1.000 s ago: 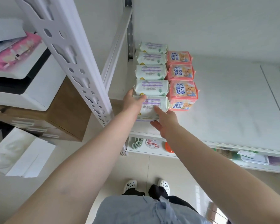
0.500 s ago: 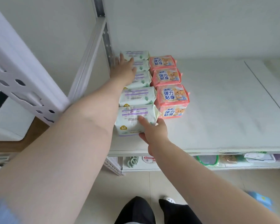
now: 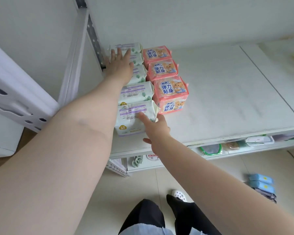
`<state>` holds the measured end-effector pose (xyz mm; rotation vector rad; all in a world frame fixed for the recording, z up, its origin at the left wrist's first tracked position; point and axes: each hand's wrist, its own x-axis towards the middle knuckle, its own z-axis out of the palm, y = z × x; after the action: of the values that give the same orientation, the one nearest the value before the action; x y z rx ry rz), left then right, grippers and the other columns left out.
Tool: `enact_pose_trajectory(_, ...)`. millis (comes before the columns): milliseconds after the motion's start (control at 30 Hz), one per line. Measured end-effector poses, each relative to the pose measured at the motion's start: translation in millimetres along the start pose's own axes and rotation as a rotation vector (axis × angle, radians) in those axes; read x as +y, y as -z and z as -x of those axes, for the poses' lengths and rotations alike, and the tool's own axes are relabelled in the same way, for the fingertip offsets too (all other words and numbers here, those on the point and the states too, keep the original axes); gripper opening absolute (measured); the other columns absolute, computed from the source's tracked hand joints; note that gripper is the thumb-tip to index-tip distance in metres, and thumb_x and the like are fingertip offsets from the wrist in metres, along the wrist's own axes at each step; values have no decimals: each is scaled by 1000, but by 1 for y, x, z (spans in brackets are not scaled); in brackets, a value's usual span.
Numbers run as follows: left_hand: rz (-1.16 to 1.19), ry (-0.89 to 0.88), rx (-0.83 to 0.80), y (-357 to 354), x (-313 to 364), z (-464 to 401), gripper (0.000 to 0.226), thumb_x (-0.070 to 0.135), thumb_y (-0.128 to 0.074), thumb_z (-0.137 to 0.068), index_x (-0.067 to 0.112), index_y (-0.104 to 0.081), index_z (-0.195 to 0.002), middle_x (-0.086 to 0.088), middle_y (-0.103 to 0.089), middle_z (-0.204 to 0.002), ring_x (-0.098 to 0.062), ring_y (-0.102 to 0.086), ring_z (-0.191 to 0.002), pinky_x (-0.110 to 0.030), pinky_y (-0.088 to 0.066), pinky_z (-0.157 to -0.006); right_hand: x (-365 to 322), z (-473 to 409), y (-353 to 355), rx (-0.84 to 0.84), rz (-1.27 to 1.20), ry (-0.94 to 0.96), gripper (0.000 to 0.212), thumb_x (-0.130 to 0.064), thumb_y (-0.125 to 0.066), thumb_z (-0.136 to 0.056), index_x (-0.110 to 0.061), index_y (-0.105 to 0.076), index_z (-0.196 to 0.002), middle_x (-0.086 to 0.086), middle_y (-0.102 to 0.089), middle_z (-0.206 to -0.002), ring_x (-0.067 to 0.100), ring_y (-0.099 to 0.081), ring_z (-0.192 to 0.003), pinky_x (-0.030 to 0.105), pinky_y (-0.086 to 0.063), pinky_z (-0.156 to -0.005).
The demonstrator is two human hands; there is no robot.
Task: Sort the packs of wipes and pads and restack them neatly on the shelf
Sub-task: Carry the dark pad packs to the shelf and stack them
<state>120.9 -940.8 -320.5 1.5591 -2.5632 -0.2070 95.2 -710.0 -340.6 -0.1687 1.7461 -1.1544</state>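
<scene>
Packs of pads in pale green-and-white soft plastic wrappers with purple label bands (image 3: pixel 134 92) stand in one row of five running front to back at the left end of the white shelf board (image 3: pixel 227 92); the second and third from the rear are largely hidden under the left hand and forearm, so their print cannot be read. Beside them, touching on the right, a shorter row of salmon-pink soft plastic packs with blue Chinese characters and a cartoon bear (image 3: pixel 171 89) runs three deep; the front position shows a second pink face below the top one, but whether that is a separate pack cannot be told. Small print on the green packs is too fine to make out. Left hand (image 3: pixel 120 63) lies flat with fingers straight, palm down on the rear green packs near the grey slotted upright. Right hand (image 3: pixel 157 128) has straight fingers, index fingertip pressing the front face of the nearest green pack (image 3: pixel 134 119), thumb spread. Lower shelf (image 3: pixel 176 160) holds a green-rimmed item and other objects, mostly cut off by the board above. Blue packs (image 3: pixel 261 184) lie stacked on the tiled floor at right, blurred.
</scene>
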Motion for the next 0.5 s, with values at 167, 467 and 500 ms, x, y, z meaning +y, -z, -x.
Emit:
enact_pose_trajectory(167,100,-103,-39,15,51,48,54,31,-28,-102,20,-16,-153,-12,-17,-159,-33,-14,-147,-50,-11,-118,-14,27,25,50,45,3,68,-54,-65,-84,-28,-39,-141,5,-44,-136,17,-51,-89,44,-49,-98)
enact_pose_trajectory(467,434,-535,-93,19,162,187,44,12,-47,-95,17,-45,-139,-2,-47,-142,-20,-42,-132,-31,-31,-107,22,47,160,212,81,84,49,-42,-69,-84,-16,-58,-124,4,-62,-101,17,-58,-81,37,-54,-83)
enact_pose_trajectory(500,452,-591,-107,12,180,204,45,11,-48,-94,17,-46,-138,-1,-49,-140,-19,-44,-130,-28,-31,-106,36,48,184,264,99,97,48,-42,-70,-83,-16,-59,-122,4,-63,-103,18,-60,-85,40,-55,-85)
